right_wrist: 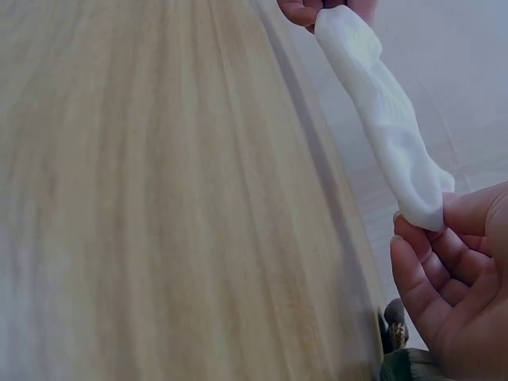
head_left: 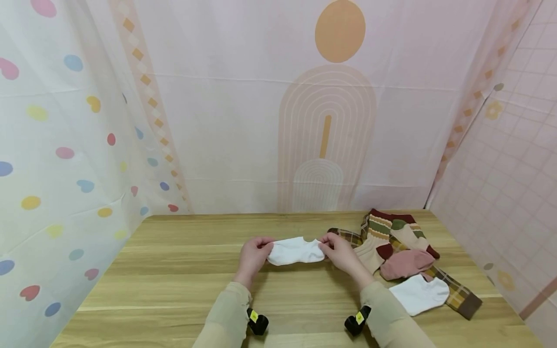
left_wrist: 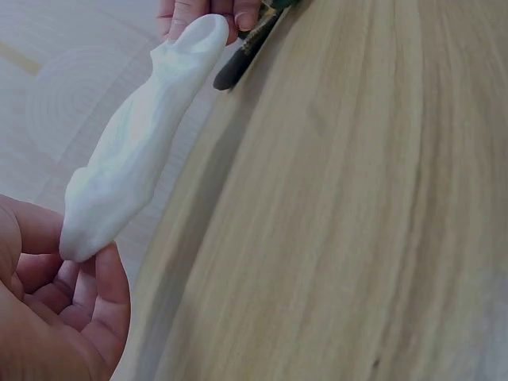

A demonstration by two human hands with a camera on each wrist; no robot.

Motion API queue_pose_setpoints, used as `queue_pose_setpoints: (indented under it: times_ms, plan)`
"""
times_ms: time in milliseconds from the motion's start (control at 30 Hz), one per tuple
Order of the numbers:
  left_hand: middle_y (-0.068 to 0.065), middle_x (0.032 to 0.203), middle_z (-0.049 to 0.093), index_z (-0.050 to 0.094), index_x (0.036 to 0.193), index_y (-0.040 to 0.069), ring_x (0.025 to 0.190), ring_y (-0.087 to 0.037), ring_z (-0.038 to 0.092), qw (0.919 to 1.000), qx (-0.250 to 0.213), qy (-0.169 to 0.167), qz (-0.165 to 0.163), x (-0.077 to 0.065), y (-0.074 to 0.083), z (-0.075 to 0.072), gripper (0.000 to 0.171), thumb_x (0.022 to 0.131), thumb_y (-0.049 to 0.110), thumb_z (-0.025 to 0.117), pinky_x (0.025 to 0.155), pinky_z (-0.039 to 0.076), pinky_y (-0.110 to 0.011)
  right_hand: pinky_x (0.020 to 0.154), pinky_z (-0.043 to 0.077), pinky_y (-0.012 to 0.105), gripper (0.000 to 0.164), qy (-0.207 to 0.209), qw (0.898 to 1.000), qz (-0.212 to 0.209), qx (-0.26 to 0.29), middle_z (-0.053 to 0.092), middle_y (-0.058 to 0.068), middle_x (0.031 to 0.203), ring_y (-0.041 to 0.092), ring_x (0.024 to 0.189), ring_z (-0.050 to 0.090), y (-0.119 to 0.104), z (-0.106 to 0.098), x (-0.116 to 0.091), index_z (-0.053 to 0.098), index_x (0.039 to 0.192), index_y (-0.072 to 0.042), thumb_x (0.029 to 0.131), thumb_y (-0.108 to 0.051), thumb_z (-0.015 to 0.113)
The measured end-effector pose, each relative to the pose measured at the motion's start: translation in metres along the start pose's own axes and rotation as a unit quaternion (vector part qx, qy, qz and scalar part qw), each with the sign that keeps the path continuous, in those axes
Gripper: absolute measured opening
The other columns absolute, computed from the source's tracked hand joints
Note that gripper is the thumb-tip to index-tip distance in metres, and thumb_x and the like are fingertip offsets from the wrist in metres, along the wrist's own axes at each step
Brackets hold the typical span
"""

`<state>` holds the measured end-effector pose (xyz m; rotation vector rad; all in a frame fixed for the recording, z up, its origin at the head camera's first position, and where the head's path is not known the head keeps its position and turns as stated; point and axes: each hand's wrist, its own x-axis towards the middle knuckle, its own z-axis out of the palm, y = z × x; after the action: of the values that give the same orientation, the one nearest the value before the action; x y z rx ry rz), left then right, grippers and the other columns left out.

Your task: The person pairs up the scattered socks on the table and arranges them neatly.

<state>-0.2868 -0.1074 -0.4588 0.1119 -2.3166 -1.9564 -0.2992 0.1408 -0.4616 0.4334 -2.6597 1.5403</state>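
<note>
A white ankle sock (head_left: 293, 252) is stretched lengthwise between my two hands, held up over the wooden table. My left hand (head_left: 254, 257) pinches its left end between thumb and fingers. At the other end, my right hand (head_left: 341, 252) pinches the sock near its notched opening. Both wrist views show the white sock (left_wrist: 131, 143) taut along its length, with the left hand (left_wrist: 67, 305) gripping one tip and the right hand (right_wrist: 460, 278) the other.
On the table (head_left: 174, 270) at the right lies a loose pile of socks: a second white sock (head_left: 421, 294), a pink sock (head_left: 406, 264), cream socks with striped cuffs (head_left: 377, 241) and brown plaid socks (head_left: 461, 295). Patterned curtains (head_left: 235, 121) hang behind the table.
</note>
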Motion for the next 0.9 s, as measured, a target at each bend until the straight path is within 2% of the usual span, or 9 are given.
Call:
queue_pose_setpoints:
  times_ms: [200, 400, 667, 800, 900]
  plan:
    - [-0.011, 0.086, 0.065, 0.071, 0.105, -0.008, 0.073, -0.015, 0.057, 0.9995, 0.026, 0.008, -0.016, 0.006, -0.001, 0.0, 0.018, 0.093, 0.002, 0.062, 0.058, 0.051, -0.025, 0.061, 0.055, 0.03, 0.005, 0.013, 1.0, 0.009, -0.024, 0.057, 0.004, 0.078, 0.015, 0.067, 0.058, 0.0, 0.005, 0.006, 0.063, 0.1, -0.001, 0.097, -0.004, 0.06]
    - [-0.011, 0.091, 0.066, 0.071, 0.104, -0.006, 0.078, -0.018, 0.057, 0.998, 0.06, 0.012, -0.016, 0.008, -0.001, -0.001, 0.018, 0.092, 0.005, 0.062, 0.06, 0.049, -0.024, 0.059, 0.054, 0.03, 0.005, 0.018, 0.998, 0.009, -0.051, 0.058, 0.004, 0.079, 0.015, 0.067, 0.057, -0.001, 0.01, 0.011, 0.063, 0.099, 0.0, 0.097, -0.004, 0.061]
    - [-0.017, 0.107, 0.068, 0.068, 0.114, -0.008, 0.101, -0.029, 0.061, 0.9952, 0.097, 0.004, -0.01, 0.009, 0.0, -0.003, 0.026, 0.095, 0.009, 0.062, 0.085, 0.052, -0.039, 0.06, 0.053, 0.029, 0.009, 0.024, 0.997, 0.004, -0.075, 0.06, 0.004, 0.082, 0.014, 0.069, 0.057, 0.003, 0.013, 0.014, 0.066, 0.102, -0.001, 0.096, -0.003, 0.06]
    - [-0.018, 0.11, 0.067, 0.067, 0.117, -0.008, 0.104, -0.03, 0.061, 0.9951, 0.097, 0.001, -0.016, 0.01, 0.001, -0.003, 0.028, 0.096, 0.01, 0.061, 0.088, 0.052, -0.041, 0.062, 0.053, 0.029, 0.01, 0.025, 0.996, -0.007, -0.091, 0.063, 0.004, 0.085, 0.014, 0.069, 0.058, 0.002, 0.014, 0.014, 0.067, 0.103, -0.001, 0.096, -0.003, 0.061]
    - [-0.018, 0.109, 0.068, 0.066, 0.116, -0.008, 0.103, -0.03, 0.061, 0.9951, 0.098, 0.0, -0.012, 0.01, 0.001, -0.002, 0.028, 0.096, 0.01, 0.061, 0.086, 0.052, -0.039, 0.068, 0.052, 0.033, 0.009, 0.028, 0.992, -0.018, -0.118, 0.065, 0.003, 0.085, 0.016, 0.074, 0.06, 0.001, 0.013, 0.013, 0.068, 0.102, -0.003, 0.095, -0.004, 0.063]
